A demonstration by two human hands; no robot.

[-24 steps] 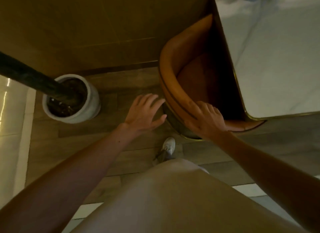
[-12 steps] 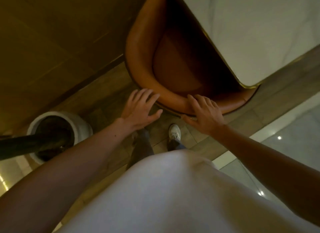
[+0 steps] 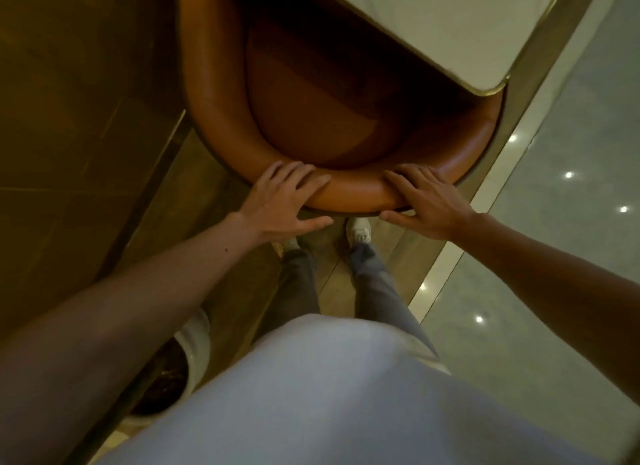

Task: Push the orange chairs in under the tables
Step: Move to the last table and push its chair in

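An orange tub chair (image 3: 221,94) with a curved padded back stands in front of me, its seat partly under the white marble table (image 3: 450,24) with a gold rim. My left hand (image 3: 280,205) lies on the left of the chair's back rim, fingers over the top, thumb below. My right hand (image 3: 426,205) holds the right of the same rim in the same way. The front of the seat is hidden beneath the tabletop.
A brown panelled wall (image 3: 69,118) runs along the left, close to the chair. A white planter pot (image 3: 187,353) stands behind my left leg. My feet (image 3: 358,230) are on wood flooring; glossy grey tile floor (image 3: 554,256) lies to the right.
I have turned and stepped square behind the chair. Both hands have moved from hovering at the chair's back onto its rim. The pot now lies behind me at lower left.
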